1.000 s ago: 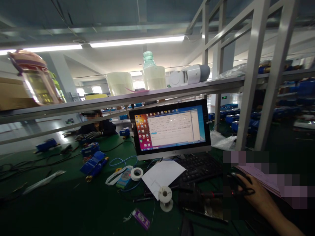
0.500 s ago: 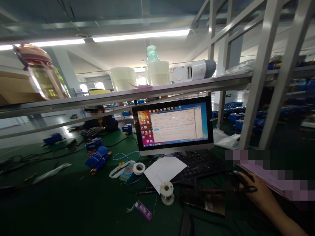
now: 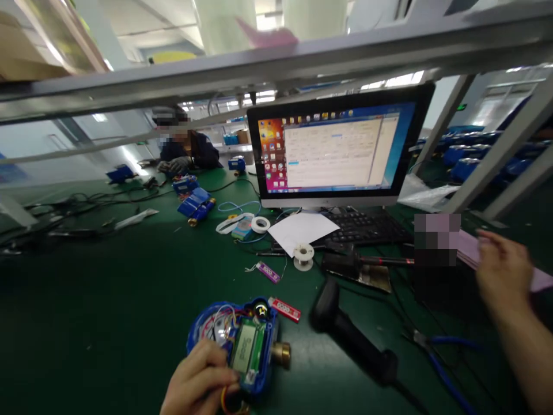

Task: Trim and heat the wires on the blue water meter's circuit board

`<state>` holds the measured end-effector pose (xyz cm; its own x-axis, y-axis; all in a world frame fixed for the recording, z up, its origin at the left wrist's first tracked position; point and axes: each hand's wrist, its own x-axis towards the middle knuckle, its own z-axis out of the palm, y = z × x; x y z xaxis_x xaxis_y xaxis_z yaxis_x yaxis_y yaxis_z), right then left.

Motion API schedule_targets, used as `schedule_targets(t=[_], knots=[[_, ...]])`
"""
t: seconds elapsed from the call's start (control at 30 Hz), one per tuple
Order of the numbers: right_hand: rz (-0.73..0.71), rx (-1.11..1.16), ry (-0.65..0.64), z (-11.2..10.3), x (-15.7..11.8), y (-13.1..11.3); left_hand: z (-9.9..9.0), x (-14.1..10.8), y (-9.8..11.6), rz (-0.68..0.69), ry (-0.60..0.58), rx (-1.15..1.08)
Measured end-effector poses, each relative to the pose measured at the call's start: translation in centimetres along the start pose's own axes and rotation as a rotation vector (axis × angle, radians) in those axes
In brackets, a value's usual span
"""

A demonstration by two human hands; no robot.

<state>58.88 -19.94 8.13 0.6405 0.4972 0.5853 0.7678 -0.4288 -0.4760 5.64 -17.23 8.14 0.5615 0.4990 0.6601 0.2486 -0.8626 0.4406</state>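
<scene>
The blue meter [image 3: 242,346] lies open on the green table [image 3: 108,323] near you, display up so its board shows; your left hand [image 3: 199,383] steadies it, fingers clamped on its edge. Your right hand [image 3: 503,276] hovers blurred by the pink papers [image 3: 469,248], fingers loosely apart, the black scanner [image 3: 349,337] between.

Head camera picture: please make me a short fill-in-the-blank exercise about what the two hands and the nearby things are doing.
1. The left hand holds a ____ meter with its circuit board exposed.
2. The right hand hovers over pink ____.
3. Behind the keyboard the monitor is switched ____.
4. The black scanner lies on the ____ table.

Missing words: blue; papers; on; green
</scene>
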Motion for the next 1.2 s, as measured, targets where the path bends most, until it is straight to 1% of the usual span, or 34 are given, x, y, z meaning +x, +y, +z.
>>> schedule_targets(t=[0.03,0.07,0.1,0.13,0.17,0.2,0.23,0.27,0.3,0.37,0.4,0.47,0.57,0.6,0.63,0.7,0.83,0.97,1.2], knots=[[-0.015,0.044,-0.026,-1.5,-0.9,-2.2,0.0,0.0,0.0,0.014,0.008,-0.013],[-0.063,0.119,-0.106,-2.8,-2.2,-4.4,0.0,0.1,-0.1,0.018,0.008,-0.015],[-0.192,0.177,-0.253,-3.6,-4.0,-6.5,0.1,0.1,-0.1,0.016,0.018,-0.016],[-0.363,0.219,-0.434,-4.1,-6.2,-8.4,0.1,0.2,-0.1,0.014,0.024,-0.018],[-0.543,0.205,-0.549,-4.0,-8.6,-9.9,0.2,0.2,-0.1,0.010,0.026,-0.022],[-0.647,0.122,-0.576,-3.5,-11.0,-11.1,0.2,0.2,0.0,0.008,0.031,-0.028],[-0.704,0.005,-0.557,-2.7,-13.4,-11.9,0.2,0.2,0.0,0.006,0.032,-0.032],[-0.741,-0.093,-0.606,-1.6,-15.4,-12.4,0.2,0.1,0.1,0.004,0.033,-0.033],[-0.761,-0.146,-0.673,-0.5,-17.0,-12.7,0.2,0.1,0.1,0.000,0.034,-0.031],[-0.718,-0.148,-0.732,1.1,-18.7,-12.8,0.2,-0.1,0.2,-0.006,0.034,-0.032],[-0.684,-0.089,-0.753,1.4,-18.9,-12.8,0.2,-0.2,0.2,-0.007,0.038,-0.037],[-0.605,0.110,-0.841,0.8,-18.5,-13.2,0.3,-0.3,0.2,-0.005,0.050,-0.053],[-0.512,0.419,-1.077,-1.8,-17.8,-14.3,0.4,-0.4,0.1,-0.009,0.066,-0.064],[-0.499,0.478,-1.134,-2.7,-17.8,-14.7,0.5,-0.4,0.1,-0.011,0.068,-0.061],[-0.501,0.511,-1.160,-3.4,-18.0,-15.0,0.5,-0.4,0.1,-0.010,0.072,-0.056],[-0.536,0.537,-1.180,-4.3,-18.5,-15.3,0.5,-0.3,0.1,-0.007,0.079,-0.049],[-0.571,0.588,-1.245,-4.4,-19.2,-15.6,0.4,-0.2,0.3,-0.003,0.083,-0.042],[-0.558,0.649,-1.237,-4.6,-18.8,-15.9,0.4,-0.1,0.3,-0.008,0.073,-0.038],[-0.571,0.705,-1.288,-5.5,-18.5,-16.3,0.3,-0.3,0.2,-0.025,0.066,-0.041]])
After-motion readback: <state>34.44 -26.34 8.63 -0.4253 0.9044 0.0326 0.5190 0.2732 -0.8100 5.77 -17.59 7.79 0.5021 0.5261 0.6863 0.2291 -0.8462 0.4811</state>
